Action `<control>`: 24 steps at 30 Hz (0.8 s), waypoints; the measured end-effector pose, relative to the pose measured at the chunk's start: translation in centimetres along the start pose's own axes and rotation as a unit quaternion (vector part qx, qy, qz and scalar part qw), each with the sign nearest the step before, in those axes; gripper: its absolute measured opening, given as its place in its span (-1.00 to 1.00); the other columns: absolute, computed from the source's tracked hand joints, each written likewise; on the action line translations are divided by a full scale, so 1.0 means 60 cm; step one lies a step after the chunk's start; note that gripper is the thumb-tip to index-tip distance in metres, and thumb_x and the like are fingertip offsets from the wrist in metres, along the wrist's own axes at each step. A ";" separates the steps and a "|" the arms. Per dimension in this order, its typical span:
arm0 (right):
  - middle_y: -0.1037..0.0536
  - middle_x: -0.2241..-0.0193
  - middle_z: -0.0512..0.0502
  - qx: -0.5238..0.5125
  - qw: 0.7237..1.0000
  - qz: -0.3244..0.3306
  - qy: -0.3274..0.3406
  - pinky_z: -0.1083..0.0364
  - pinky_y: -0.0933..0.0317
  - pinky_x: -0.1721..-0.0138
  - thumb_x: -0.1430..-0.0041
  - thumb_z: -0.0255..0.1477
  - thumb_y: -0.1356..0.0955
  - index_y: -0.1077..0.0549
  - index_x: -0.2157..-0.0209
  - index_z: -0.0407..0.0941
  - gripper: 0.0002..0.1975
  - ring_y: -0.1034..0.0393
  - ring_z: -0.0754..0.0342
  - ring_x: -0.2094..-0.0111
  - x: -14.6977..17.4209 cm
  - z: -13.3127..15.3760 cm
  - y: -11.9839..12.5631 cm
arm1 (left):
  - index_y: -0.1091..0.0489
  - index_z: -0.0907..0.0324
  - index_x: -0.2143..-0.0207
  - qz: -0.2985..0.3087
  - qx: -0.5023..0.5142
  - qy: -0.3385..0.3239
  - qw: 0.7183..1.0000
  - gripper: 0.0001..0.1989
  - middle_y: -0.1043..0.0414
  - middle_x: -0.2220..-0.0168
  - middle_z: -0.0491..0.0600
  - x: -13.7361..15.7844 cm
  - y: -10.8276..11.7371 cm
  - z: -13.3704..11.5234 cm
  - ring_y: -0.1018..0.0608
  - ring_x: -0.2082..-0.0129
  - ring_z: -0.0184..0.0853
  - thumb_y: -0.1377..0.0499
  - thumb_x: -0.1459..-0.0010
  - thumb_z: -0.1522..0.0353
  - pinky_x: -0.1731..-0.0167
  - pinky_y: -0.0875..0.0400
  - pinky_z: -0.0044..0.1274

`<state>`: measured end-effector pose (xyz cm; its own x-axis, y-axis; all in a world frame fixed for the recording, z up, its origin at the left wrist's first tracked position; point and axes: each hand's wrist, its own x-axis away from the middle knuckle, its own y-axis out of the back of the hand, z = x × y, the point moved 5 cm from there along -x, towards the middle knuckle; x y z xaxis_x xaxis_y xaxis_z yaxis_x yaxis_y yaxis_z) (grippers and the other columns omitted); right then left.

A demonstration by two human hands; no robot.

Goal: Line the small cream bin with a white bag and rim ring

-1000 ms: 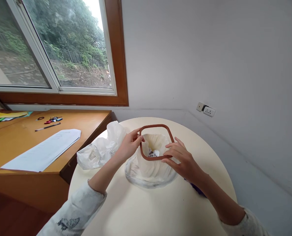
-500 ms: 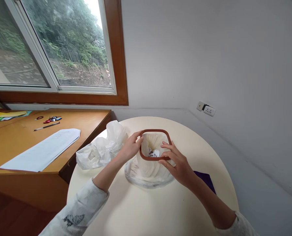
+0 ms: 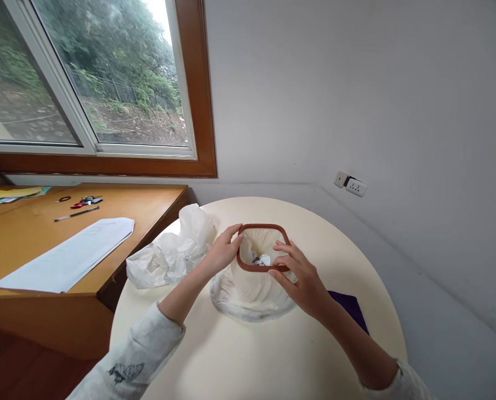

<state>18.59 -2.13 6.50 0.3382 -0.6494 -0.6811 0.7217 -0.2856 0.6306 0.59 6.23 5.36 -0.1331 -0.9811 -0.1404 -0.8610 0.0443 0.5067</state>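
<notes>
A small trash bin stands on the table, with a brown rounded-square rim point(image 3: 263, 226) around its mouth. A thin white bag point(image 3: 252, 294) lines it, folded over the outside and spread in a ring about the base. Crumpled scraps of paper point(image 3: 262, 259) lie inside. My left hand point(image 3: 225, 247) grips the rim at its left side, thumb on top. At the front right corner, my right hand point(image 3: 300, 275) pinches the rim, with fingers inside the mouth and the thumb outside. Much of the bin's body is hidden under the bag.
A crumpled white plastic bag point(image 3: 177, 250) lies left of the bin on the round cream table point(image 3: 231, 361). Beside my right forearm is a dark purple flat item point(image 3: 348, 308). The wooden desk point(image 3: 156, 203) at left holds paper sheets point(image 3: 73, 253), a pen point(image 3: 77, 214) and keys point(image 3: 87, 201).
The rim's far edge sits slightly lower in view, so the mouth looks flatter. Both hands keep their hold with almost no movement.
</notes>
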 end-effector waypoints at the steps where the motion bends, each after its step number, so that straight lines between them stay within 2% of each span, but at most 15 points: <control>1: -0.40 0.14 -0.16 0.000 1.000 -0.001 -0.001 -0.14 0.02 -0.15 -0.13 -0.42 -0.28 -0.32 0.36 -0.09 -0.96 -0.24 -0.01 -0.04 0.000 -0.001 -0.001 | -0.21 0.18 -0.06 0.001 0.001 -0.002 1.000 -0.56 -0.18 -0.14 0.03 -0.001 -0.001 0.001 -0.23 -0.14 -0.24 0.07 -0.16 0.24 -0.08 -0.13 -0.42; 9: -0.41 0.15 -0.16 0.006 1.000 -0.005 -0.003 -0.14 0.00 -0.14 -0.13 -0.40 -0.29 -0.34 0.32 -0.09 -0.93 -0.26 -0.02 -0.03 -0.001 -0.007 -0.004 | -0.24 0.16 -0.04 0.006 0.012 -0.006 1.000 -0.58 -0.21 -0.12 0.01 -0.005 -0.004 0.004 -0.25 -0.12 -0.23 0.07 -0.15 0.25 -0.06 -0.16 -0.42; 16: -0.43 0.17 -0.15 -0.011 1.000 0.001 -0.022 -0.12 -0.08 -0.09 -0.16 -0.41 -0.24 -0.37 0.29 -0.07 -0.89 -0.26 -0.01 -0.01 -0.003 -0.010 0.000 | -0.22 0.17 -0.04 0.017 -0.047 -0.031 0.998 -0.59 -0.23 -0.09 0.04 -0.009 -0.003 0.004 -0.27 -0.10 -0.23 0.09 -0.16 0.26 -0.07 -0.15 -0.41; 20: -0.37 0.05 -0.16 -0.035 0.996 0.003 -0.082 -0.04 -0.16 -0.02 -0.20 -0.35 -0.19 -0.39 0.17 -0.07 -0.76 -0.21 0.00 -0.04 -0.014 -0.024 0.013 | -0.07 0.18 -0.15 0.007 -0.093 -0.037 0.995 -0.46 -0.05 -0.20 0.06 -0.001 0.007 -0.012 -0.14 -0.18 -0.22 0.10 -0.17 0.14 -0.14 -0.04 -0.39; 22: -0.29 -0.06 -0.13 -0.033 0.993 0.019 -0.109 -0.06 -0.09 -0.08 -0.23 -0.30 -0.14 -0.33 0.03 -0.05 -0.67 -0.12 0.01 -0.11 -0.025 -0.035 0.016 | 0.04 0.20 -0.19 0.018 -0.113 -0.046 0.992 -0.38 0.08 -0.25 0.07 0.007 0.007 -0.030 -0.03 -0.23 -0.22 0.13 -0.16 0.07 -0.17 0.05 -0.38; 24: -0.15 -0.17 -0.09 -0.029 0.989 0.054 -0.136 -0.10 0.06 -0.16 -0.25 -0.24 -0.09 -0.16 -0.12 -0.03 -0.56 0.04 0.01 -0.19 -0.037 -0.046 0.012 | 0.14 0.23 -0.23 0.042 -0.131 -0.060 0.989 -0.32 0.20 -0.28 0.07 0.016 0.001 -0.049 0.09 -0.26 -0.24 0.17 -0.17 0.03 -0.20 0.16 -0.37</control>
<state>20.07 1.05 7.43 0.2461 -0.8416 -0.4809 0.7260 -0.1687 0.6667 1.83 4.77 7.75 -0.2706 -0.9457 -0.1802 -0.6889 0.0595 0.7224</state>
